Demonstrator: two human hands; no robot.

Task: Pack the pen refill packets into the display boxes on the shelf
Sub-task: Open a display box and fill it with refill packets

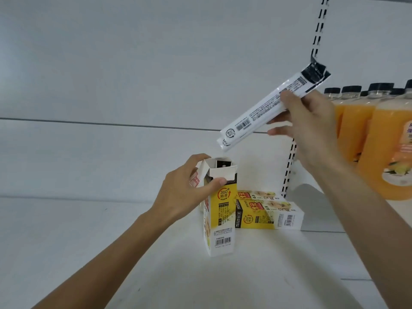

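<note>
Right hand (312,123), up and to the right of the box, pinches the packets (265,112) near their dark upper end, thumb on the printed face and fingers beneath; it looks like two packets held together, tilted, their white lower ends pointing down-left toward the box (221,210) but not yet over its mouth. Left hand (185,192) grips that upright box near the top, thumb across the yellow front, fingers round the back by the side flap; the box stands on the shelf (89,241) with its flaps up, and something dark sits inside, so I judge it partly filled.

To do this well I would first bring the packets closer to upright, so they match the line of the box; then set their lower ends over the free part of the mouth, beside what is in there; then let them slide down rather than push, since thin wrappers would likely buckle. The front flap leans in a little; my left thumb could hold it back; the same hand must keep the box steady, for it is tall and narrow and would tip easily.

Two more boxes (267,216) lie flat just behind it; juice bottles (390,141) stand to the right, behind my right hand.
</note>
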